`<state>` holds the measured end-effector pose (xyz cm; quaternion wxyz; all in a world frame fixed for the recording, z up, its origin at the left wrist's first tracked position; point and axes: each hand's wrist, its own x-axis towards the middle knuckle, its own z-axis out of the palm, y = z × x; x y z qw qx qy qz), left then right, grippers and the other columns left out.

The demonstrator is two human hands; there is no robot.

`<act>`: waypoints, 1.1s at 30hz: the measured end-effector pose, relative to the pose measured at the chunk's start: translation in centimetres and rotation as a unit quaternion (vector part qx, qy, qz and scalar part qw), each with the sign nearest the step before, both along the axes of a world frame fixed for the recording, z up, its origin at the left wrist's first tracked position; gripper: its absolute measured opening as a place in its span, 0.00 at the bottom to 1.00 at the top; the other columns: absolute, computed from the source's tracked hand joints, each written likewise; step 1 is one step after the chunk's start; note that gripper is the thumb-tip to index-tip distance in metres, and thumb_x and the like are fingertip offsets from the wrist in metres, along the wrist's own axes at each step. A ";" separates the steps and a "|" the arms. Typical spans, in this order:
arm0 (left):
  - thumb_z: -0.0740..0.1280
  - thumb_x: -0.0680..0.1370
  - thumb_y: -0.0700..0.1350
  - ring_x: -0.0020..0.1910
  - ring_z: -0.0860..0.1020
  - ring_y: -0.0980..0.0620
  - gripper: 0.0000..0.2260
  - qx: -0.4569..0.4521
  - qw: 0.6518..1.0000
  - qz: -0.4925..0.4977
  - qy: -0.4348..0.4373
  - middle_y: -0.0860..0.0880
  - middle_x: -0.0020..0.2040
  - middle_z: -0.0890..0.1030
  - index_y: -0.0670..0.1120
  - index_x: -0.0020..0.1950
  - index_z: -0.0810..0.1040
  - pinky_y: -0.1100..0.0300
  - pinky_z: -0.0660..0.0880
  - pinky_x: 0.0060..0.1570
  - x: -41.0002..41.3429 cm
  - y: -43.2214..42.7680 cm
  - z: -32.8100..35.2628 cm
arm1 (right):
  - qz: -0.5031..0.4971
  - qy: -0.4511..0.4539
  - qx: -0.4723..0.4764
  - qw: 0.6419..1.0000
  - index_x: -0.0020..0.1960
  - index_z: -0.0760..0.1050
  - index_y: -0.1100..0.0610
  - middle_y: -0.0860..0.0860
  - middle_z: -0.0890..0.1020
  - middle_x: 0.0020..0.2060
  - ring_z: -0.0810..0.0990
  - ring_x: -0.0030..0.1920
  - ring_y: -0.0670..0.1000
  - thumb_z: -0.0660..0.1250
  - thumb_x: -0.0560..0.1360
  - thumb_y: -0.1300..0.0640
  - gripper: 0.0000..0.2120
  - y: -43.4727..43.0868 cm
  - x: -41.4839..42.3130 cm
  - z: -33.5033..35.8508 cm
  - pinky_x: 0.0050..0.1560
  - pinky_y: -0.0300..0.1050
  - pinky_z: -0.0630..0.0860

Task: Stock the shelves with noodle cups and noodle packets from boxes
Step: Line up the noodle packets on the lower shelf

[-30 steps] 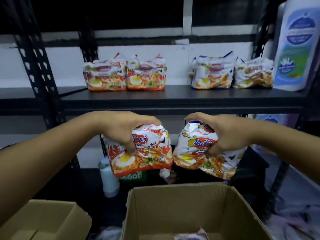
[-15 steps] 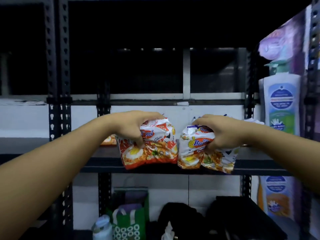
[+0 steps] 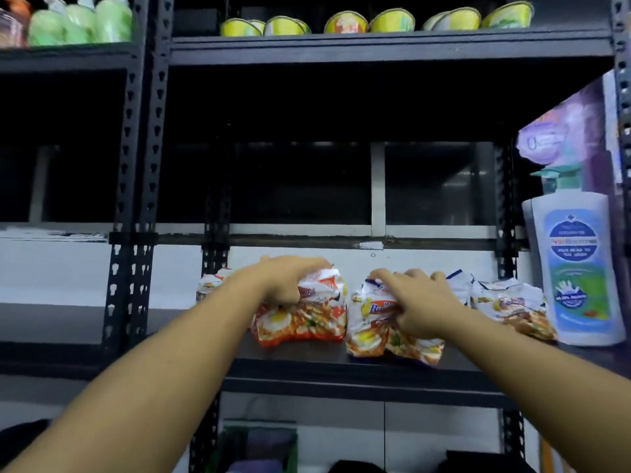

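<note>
The left hand (image 3: 286,285) closes from above on the crumpled top of a red packet (image 3: 302,320), and the right hand (image 3: 421,307) closes in the same way on a white packet (image 3: 392,331); each grip is tight around its own packet and holds nothing else. Both packets stand upright, hanging below the hands, and their bottom edges seem to touch the shelf (image 3: 341,365) near its front edge. The two packets are just beside each other, the red one on the left. The relation that matters is depth: the free shelf surface lies behind the packets, toward the wall, so I judge that the next move is a short push straight back and then letting go. More packets lie further on each side: one (image 3: 210,283) behind the left forearm, another (image 3: 512,307) to the right, close to a tall bottle (image 3: 580,268). Noodle cups (image 3: 345,23) already stand on the upper shelf.
</note>
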<state>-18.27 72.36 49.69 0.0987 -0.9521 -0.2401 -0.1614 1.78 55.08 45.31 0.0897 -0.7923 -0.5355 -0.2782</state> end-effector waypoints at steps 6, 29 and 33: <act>0.66 0.72 0.34 0.79 0.63 0.44 0.48 -0.047 0.999 0.009 0.023 0.50 0.83 0.59 0.63 0.82 0.45 0.33 0.57 0.77 4.2 3.2 -4.4 | -0.042 -0.058 0.012 0.997 0.79 0.42 0.40 0.49 0.54 0.81 0.50 0.80 0.58 0.61 0.73 0.35 0.42 1.5 0.9 -5.2 0.73 0.76 0.45; 0.74 0.68 0.70 0.80 0.48 0.45 0.44 -0.007 0.968 0.115 -0.224 0.56 0.81 0.54 0.69 0.77 0.51 0.26 0.64 0.65 6.7 5.4 -11.7 | -0.060 0.088 0.117 0.987 0.76 0.52 0.34 0.42 0.54 0.78 0.41 0.79 0.55 0.68 0.71 0.33 0.39 8.2 3.2 -7.2 0.62 0.77 0.67; 0.75 0.69 0.66 0.80 0.50 0.46 0.43 -0.005 0.967 0.097 -0.235 0.57 0.80 0.56 0.69 0.77 0.54 0.28 0.66 0.64 5.7 6.5 -11.9 | -0.047 0.089 0.121 0.988 0.75 0.53 0.34 0.42 0.56 0.77 0.42 0.79 0.55 0.70 0.71 0.34 0.38 9.2 3.8 -7.3 0.61 0.76 0.69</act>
